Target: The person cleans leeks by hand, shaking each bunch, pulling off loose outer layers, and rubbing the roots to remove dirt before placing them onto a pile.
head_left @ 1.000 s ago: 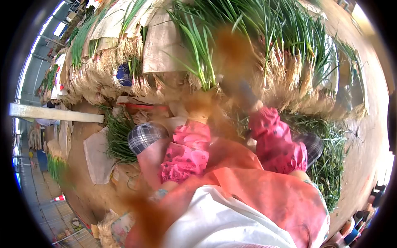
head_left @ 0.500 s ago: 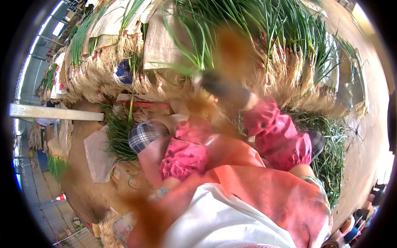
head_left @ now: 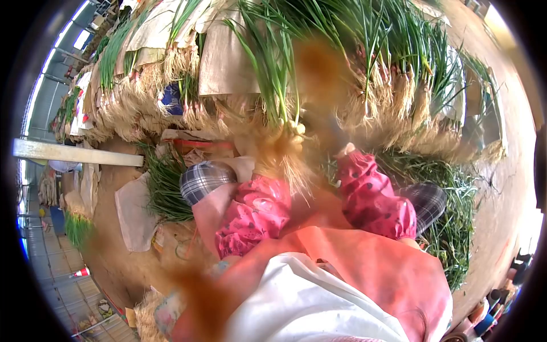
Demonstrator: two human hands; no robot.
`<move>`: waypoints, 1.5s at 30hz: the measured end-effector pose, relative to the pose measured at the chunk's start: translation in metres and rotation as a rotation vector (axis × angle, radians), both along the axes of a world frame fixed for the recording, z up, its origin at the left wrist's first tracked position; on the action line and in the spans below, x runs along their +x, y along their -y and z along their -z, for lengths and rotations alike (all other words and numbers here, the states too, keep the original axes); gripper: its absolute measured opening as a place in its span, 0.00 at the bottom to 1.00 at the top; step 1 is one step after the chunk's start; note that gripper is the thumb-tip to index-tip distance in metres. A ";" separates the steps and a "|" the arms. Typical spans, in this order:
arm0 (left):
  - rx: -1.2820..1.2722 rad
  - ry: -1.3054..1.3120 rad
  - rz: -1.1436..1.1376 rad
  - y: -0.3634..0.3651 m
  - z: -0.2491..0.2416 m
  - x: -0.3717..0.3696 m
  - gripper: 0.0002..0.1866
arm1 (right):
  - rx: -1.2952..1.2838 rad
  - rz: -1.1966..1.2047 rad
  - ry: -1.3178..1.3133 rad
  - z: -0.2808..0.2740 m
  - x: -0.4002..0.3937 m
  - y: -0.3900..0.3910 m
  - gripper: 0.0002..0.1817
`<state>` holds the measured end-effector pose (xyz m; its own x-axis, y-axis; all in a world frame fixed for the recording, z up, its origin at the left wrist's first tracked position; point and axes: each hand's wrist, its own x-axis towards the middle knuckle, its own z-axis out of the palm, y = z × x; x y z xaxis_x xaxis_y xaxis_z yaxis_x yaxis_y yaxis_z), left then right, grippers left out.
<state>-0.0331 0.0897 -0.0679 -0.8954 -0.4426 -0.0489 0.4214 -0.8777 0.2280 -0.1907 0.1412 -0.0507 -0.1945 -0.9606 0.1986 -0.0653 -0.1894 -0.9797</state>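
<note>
A bunch of onion-like plants [head_left: 279,85] with long green leaves, pale round bulbs and straw-coloured roots stands upright in front of me. My left hand [head_left: 272,150] is at its base, closed around the bulb end; a brown smear on the lens covers most of the fingers. Roots hang past the left pink sleeve cover [head_left: 253,214]. To the right of the bulbs is my right hand [head_left: 335,135], dark and blurred above the other pink sleeve cover [head_left: 373,196]. It is apart from the bunch, and its fingers cannot be made out.
A long row of similar rooted plants [head_left: 399,74] lies across the far side, with sacking [head_left: 225,62] among it. Cut green leaves [head_left: 456,228] are heaped at right, more greens [head_left: 165,191] at left. A pale beam [head_left: 80,153] juts in from the left.
My right hand has moved down and back from the leaves toward me. The bunch now shows its bulbs and roots more plainly, lower and nearer my body.
</note>
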 end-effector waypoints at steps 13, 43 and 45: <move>0.218 -0.313 0.075 -0.022 0.000 -0.009 0.13 | 0.215 -0.321 0.912 -0.001 0.022 0.010 0.11; -0.381 0.791 -0.380 0.007 -0.003 -0.114 0.09 | 0.338 0.198 -1.862 -0.015 -0.089 0.075 0.10; -0.374 0.768 -0.412 0.017 0.034 -0.125 0.08 | 0.270 0.281 -0.913 -0.031 -0.090 0.062 0.12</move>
